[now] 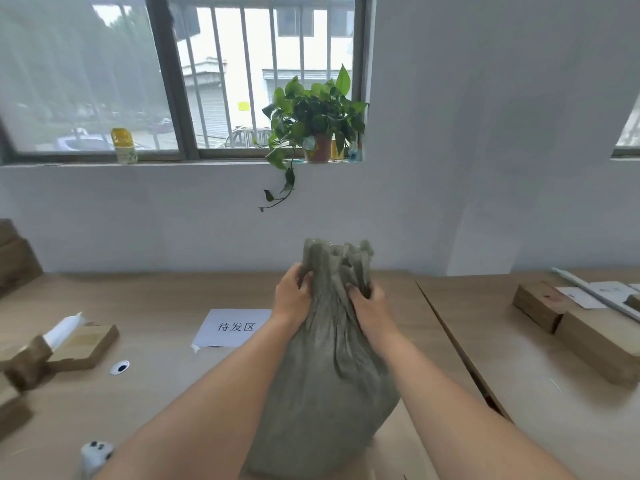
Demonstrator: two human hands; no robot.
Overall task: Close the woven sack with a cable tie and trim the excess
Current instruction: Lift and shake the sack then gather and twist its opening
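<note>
A full grey-green woven sack (329, 386) stands upright on the wooden table (166, 403) in front of me. Its mouth (337, 254) is bunched together and points upward. My left hand (292, 296) grips the gathered neck from the left side. My right hand (369, 306) grips the same neck from the right side, fingers pressed into the fabric. No cable tie or cutter shows in view.
A white paper sign (233, 327) lies left of the sack. Wooden blocks (81, 348) sit at the left, more blocks (588, 330) and a white rod at the right. A white controller (95, 453) lies at the near left. A potted plant (315, 126) stands on the windowsill.
</note>
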